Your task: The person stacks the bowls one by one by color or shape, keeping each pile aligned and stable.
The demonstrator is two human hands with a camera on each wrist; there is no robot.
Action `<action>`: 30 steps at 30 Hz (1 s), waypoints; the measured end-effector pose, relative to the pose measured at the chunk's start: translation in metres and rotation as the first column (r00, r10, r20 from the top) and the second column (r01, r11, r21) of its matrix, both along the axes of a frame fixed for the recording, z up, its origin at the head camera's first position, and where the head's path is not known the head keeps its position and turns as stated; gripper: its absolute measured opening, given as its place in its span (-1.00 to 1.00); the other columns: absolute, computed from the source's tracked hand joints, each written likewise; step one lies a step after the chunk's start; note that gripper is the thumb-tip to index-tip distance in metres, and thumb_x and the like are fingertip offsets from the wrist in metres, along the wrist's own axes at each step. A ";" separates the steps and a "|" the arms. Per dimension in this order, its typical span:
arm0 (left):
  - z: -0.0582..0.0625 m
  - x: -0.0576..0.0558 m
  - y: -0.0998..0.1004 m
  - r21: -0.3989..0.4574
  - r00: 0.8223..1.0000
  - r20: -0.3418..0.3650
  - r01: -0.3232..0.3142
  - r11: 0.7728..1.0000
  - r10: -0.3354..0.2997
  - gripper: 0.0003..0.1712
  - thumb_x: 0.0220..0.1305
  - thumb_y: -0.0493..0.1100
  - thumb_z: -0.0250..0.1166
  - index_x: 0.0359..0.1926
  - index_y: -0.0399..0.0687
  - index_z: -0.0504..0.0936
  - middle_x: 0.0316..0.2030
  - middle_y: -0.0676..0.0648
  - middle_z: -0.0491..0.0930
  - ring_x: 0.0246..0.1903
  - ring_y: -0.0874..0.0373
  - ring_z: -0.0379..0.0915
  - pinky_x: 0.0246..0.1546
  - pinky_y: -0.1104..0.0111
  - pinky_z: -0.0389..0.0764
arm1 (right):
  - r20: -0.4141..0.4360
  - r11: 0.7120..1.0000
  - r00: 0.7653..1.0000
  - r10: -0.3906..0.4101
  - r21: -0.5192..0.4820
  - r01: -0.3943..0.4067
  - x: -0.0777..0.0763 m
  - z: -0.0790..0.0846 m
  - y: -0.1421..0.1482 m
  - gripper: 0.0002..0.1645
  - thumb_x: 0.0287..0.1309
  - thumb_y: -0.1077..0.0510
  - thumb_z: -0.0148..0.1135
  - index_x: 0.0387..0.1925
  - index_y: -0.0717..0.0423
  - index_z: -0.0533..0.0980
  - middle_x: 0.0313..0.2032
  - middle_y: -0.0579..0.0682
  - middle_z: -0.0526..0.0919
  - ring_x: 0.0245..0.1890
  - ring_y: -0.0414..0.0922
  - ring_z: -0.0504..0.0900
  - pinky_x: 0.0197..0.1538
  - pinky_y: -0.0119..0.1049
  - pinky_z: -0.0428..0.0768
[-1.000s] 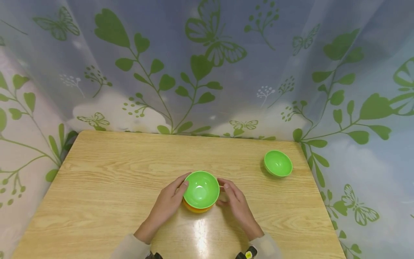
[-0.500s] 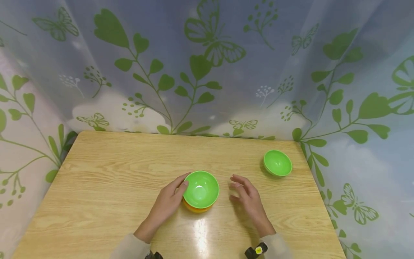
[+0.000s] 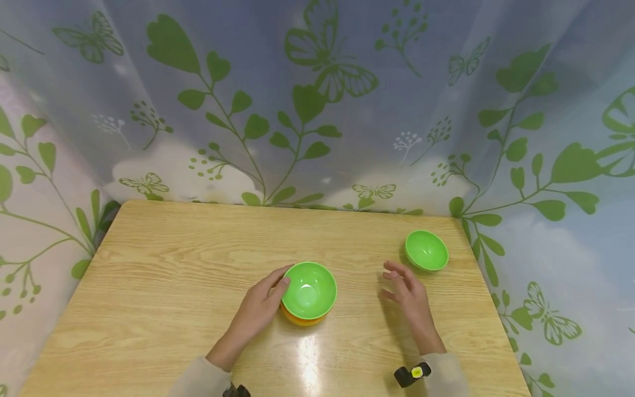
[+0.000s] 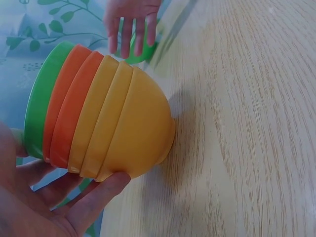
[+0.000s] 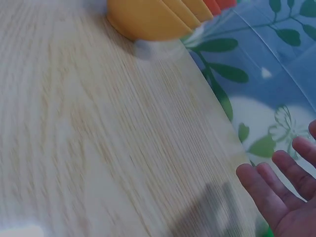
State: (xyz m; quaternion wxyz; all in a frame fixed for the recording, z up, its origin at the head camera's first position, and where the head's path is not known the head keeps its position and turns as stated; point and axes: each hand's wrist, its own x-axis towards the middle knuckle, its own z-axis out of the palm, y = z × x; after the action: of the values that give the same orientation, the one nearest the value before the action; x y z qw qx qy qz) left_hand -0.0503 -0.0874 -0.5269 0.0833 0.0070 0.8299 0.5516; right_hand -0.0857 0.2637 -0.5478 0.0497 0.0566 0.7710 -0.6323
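Observation:
A stack of nested bowls (image 3: 308, 292) stands on the table in front of me, a green one on top. In the left wrist view, two orange bowls (image 4: 74, 108) sit under the green bowl (image 4: 47, 101), with yellow bowls (image 4: 140, 123) at the bottom. My left hand (image 3: 258, 306) holds the stack from its left side, thumb at the green rim and fingers along the wall. Holding nothing, my right hand (image 3: 412, 298) is over the table with fingers spread and slightly bent. Just beyond its fingertips is a single green bowl (image 3: 426, 251).
The wooden table (image 3: 198, 242) ends at the back against a curtain (image 3: 317, 138) printed with leaves and butterflies, which also hangs along both sides. The single green bowl is near the table's back right corner.
My right hand has left the stack's right side and moved right, close to the single green bowl. The left hand and the stack have stayed in place.

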 end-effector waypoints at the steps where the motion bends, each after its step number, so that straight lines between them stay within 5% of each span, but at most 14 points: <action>1: 0.000 0.000 0.000 0.000 1.000 -0.001 -0.001 1.000 0.001 -0.45 0.76 0.16 0.02 0.58 0.18 0.49 0.52 -0.03 0.53 0.59 -0.16 0.32 0.62 -0.26 0.29 | 0.004 1.000 1.000 -0.007 0.004 0.007 -0.001 0.001 0.003 -0.46 0.76 -0.04 -0.02 0.47 0.21 0.45 0.50 0.14 0.48 0.33 -0.21 0.60 0.26 -0.06 0.79; 10: 0.000 -0.001 0.000 -0.008 1.000 0.001 -0.003 1.000 0.003 -0.45 0.75 0.17 0.03 0.57 0.19 0.50 0.51 -0.03 0.53 0.59 -0.16 0.33 0.61 -0.26 0.29 | 0.017 0.996 0.996 -0.087 0.026 0.086 -0.003 0.004 0.033 -0.39 0.77 -0.09 -0.07 0.50 0.25 0.40 0.49 0.11 0.46 0.30 -0.28 0.59 0.19 -0.26 0.80; 19: -0.001 -0.001 0.001 -0.016 1.000 -0.002 -0.005 1.000 0.005 -0.46 0.75 0.15 0.03 0.56 0.18 0.51 0.51 -0.03 0.54 0.58 -0.17 0.34 0.61 -0.26 0.30 | 0.024 0.978 0.978 -0.206 -0.030 0.206 -0.005 0.005 0.055 -0.44 0.74 -0.08 -0.01 0.46 0.21 0.44 0.27 -0.23 0.57 0.26 -0.27 0.63 0.12 -0.32 0.82; 30: -0.001 -0.001 0.001 -0.019 1.000 -0.002 -0.008 1.000 0.008 -0.46 0.75 0.17 0.03 0.56 0.18 0.52 0.50 -0.03 0.55 0.58 -0.16 0.35 0.61 -0.25 0.31 | 0.082 0.939 0.940 -0.331 -0.070 0.336 -0.011 0.004 0.071 -0.49 0.74 0.03 -0.03 0.48 0.22 0.41 0.20 -0.21 0.57 0.18 -0.30 0.67 0.05 -0.41 0.82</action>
State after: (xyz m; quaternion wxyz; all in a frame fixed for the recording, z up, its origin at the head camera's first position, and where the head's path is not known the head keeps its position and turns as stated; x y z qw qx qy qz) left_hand -0.0514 -0.0863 -0.5280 0.0805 0.0033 0.8352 0.5441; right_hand -0.0965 0.3350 -0.5441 -0.0292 0.2062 0.7213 -0.6605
